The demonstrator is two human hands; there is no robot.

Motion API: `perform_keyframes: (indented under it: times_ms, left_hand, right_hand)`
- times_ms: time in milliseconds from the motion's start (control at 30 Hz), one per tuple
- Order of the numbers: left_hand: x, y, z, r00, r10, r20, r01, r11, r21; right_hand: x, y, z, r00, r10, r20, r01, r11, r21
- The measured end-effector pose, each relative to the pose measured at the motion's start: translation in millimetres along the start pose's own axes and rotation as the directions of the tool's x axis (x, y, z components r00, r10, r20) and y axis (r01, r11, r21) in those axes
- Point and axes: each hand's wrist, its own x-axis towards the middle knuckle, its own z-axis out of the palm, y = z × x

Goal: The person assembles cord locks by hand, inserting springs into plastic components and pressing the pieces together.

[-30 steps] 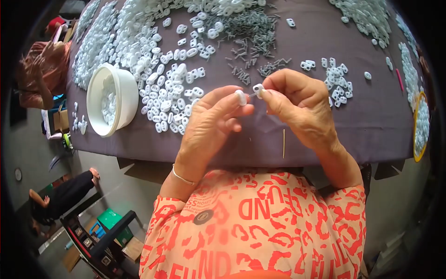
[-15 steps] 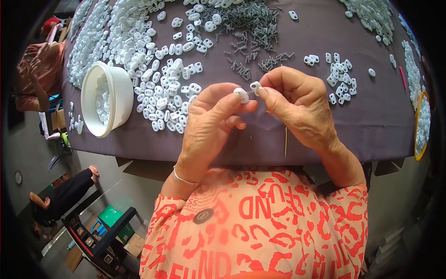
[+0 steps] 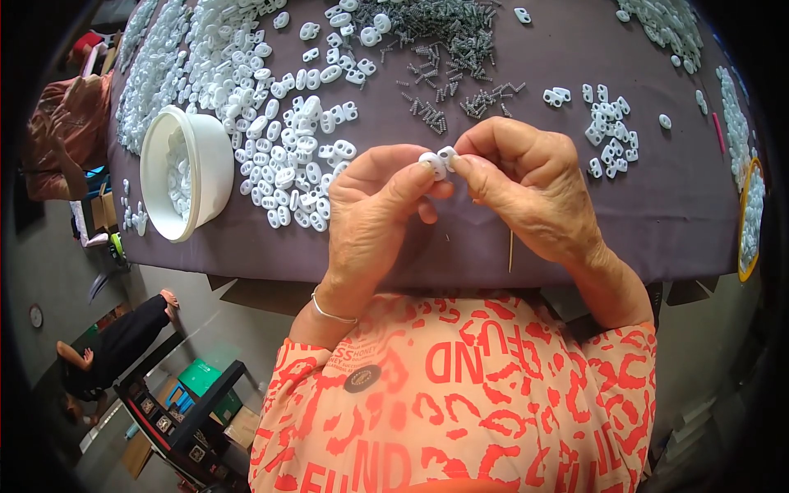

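My left hand pinches a rounded white plastic cord-lock part between thumb and forefinger. My right hand grips a smaller white cord-lock part with a hole through it. The two parts meet in front of me above the table, and no spring shows between them now. Loose white cord-lock parts lie in a heap beside my left hand. Beyond my hands is a pile of small grey metal springs. Right of my right hand sits a small group of white cord locks.
A white tub on its side holds more white parts. On the dark tablecloth lie a thin wooden stick and a pink stick. A yellow-rimmed basket stands at the right edge. Two people are off to the left.
The two white parts have come together. The spring seen between them earlier has gone from sight. The view has shifted slightly.
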Motion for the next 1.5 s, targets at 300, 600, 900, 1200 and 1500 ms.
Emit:
perform_keyframes:
  times_ms: [300,600,900,1200,1500]
  left_hand:
    - [-2,-3,2,0.996,0.079,-0.048,-0.073,0.992,0.101]
    - [-3,-9,3,0.989,0.126,-0.071,-0.118,0.988,0.104]
    - [-4,-14,8,0.976,0.182,-0.119,-0.167,0.979,0.121]
    - [-3,-17,5,0.975,0.195,-0.108,-0.178,0.973,0.146]
    - [-1,-17,8,0.972,0.202,-0.121,-0.179,0.967,0.181]
  right_hand:
    - [0,2,3,1.0,0.008,0.0,-0.008,0.999,-0.047]
    - [-1,3,3,1.0,0.014,-0.009,-0.014,0.997,-0.076]
    - [-1,7,7,0.997,-0.042,-0.057,0.039,0.998,-0.053]
    - [0,10,5,0.997,-0.075,-0.037,0.07,0.99,-0.121]
    - [4,15,5,0.988,-0.15,-0.033,0.143,0.979,-0.143]
